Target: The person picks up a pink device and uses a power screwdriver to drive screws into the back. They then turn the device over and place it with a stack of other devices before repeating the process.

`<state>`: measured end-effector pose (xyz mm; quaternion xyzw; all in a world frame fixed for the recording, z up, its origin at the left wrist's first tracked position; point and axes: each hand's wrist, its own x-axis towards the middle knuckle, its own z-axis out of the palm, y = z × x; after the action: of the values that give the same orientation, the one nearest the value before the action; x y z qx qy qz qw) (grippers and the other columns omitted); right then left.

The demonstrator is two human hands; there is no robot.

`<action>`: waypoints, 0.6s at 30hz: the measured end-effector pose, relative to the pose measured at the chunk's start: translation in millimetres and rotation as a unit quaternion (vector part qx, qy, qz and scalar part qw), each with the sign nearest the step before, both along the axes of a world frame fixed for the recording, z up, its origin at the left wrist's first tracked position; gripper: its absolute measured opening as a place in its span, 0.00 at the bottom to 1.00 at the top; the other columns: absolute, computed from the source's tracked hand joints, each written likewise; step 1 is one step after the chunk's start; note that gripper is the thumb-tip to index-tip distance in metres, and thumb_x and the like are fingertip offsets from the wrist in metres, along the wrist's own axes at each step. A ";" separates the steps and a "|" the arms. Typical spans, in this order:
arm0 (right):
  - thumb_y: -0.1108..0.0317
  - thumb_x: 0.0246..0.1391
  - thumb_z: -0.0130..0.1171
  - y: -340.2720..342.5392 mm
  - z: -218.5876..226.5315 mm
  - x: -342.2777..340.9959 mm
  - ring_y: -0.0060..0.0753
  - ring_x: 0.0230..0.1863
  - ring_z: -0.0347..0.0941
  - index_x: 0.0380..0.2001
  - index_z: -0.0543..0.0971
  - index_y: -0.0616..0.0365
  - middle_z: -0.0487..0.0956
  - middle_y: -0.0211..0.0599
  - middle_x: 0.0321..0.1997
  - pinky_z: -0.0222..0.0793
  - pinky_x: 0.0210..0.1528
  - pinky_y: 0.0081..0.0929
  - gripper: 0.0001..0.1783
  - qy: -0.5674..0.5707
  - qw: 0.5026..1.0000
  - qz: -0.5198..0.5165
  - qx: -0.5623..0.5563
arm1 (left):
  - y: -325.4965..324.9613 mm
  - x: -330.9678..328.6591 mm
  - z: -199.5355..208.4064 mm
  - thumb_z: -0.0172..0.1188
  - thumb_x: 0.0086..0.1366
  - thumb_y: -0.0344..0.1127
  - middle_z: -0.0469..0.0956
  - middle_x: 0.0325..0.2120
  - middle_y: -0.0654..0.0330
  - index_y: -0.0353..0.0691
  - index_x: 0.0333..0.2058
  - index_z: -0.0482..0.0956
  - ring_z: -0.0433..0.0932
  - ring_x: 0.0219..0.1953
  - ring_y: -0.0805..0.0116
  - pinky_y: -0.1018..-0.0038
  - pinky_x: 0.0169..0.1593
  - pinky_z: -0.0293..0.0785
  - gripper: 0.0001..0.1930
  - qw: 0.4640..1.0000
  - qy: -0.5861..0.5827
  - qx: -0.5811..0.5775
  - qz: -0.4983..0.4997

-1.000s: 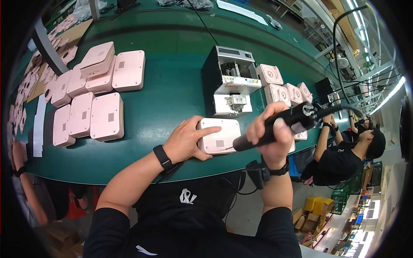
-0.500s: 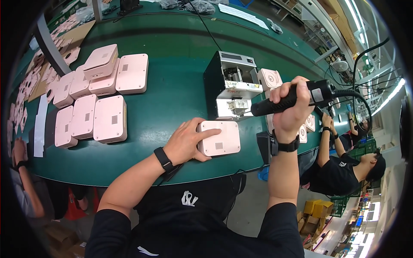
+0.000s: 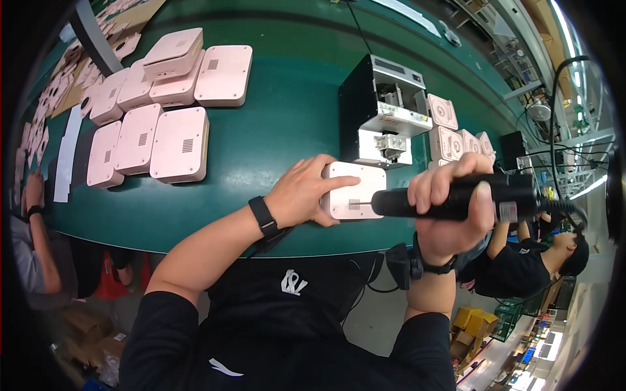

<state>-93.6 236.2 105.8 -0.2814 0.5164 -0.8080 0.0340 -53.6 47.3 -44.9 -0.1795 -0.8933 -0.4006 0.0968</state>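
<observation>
On the green bench in front of me lies a pale pink square housing (image 3: 368, 174), with screw holes near its corners and a small grille. My left hand (image 3: 297, 193) grips its left side, thumb across the top face. A black corded electric screwdriver (image 3: 394, 203) is wrapped in the fingers of my right hand (image 3: 443, 233). Held nearly level in view, the screwdriver has its thin bit over the housing's grille area; whether the tip touches the surface I cannot tell. Just behind the housing stands a black and silver screw feeder (image 3: 355, 107).
Several similar pink housings (image 3: 181, 146) are grouped at the left, one stacked on another. Pink parts with round fittings (image 3: 443, 111) sit right of the feeder. A metal post (image 3: 98, 39) rises at far left. Co-workers (image 3: 521, 267) are on both sides.
The screwdriver has come down and nearer from beside the screw feeder to over the housing. My left hand still holds the housing. The whole view has shifted somewhat.
</observation>
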 end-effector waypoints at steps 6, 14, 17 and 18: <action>0.52 0.57 0.60 -10.8 2.5 24.3 0.31 0.21 0.67 0.42 0.64 0.57 0.70 0.37 0.22 0.67 0.28 0.31 0.24 -0.008 0.998 0.043 0.043 | 1.3 0.8 -2.3 0.79 0.35 0.42 0.70 0.53 0.51 0.64 0.57 0.77 0.72 0.54 0.50 0.59 0.59 0.69 0.43 1.000 0.011 0.006 0.007; 0.48 0.58 0.54 -27.5 -17.2 33.7 0.29 0.17 0.65 0.38 0.63 0.57 0.68 0.35 0.20 0.65 0.24 0.30 0.22 0.042 0.994 0.015 0.098 | 2.7 1.6 -7.8 0.80 0.35 0.44 0.70 0.52 0.49 0.60 0.55 0.79 0.72 0.54 0.49 0.60 0.59 0.68 0.41 1.000 -0.001 0.019 0.018; 0.48 0.58 0.54 -25.4 -19.1 34.1 0.28 0.16 0.64 0.37 0.63 0.56 0.68 0.34 0.20 0.65 0.23 0.30 0.23 0.044 0.994 0.012 0.101 | 6.6 0.8 -9.4 0.80 0.35 0.43 0.70 0.51 0.48 0.59 0.55 0.79 0.72 0.54 0.48 0.59 0.59 0.68 0.41 0.999 0.004 0.035 0.021; 0.47 0.57 0.54 -25.6 -21.2 33.2 0.28 0.16 0.64 0.37 0.63 0.56 0.67 0.34 0.20 0.65 0.23 0.29 0.23 0.046 0.994 0.006 0.096 | 5.6 0.6 -9.8 0.80 0.35 0.43 0.70 0.51 0.48 0.59 0.55 0.80 0.72 0.54 0.48 0.59 0.59 0.69 0.40 0.999 0.009 0.036 0.017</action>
<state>-60.4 210.6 84.6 -0.3167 0.5905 -0.7411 0.0424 -53.0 52.9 -54.7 -0.1642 -0.8801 -0.4295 0.1184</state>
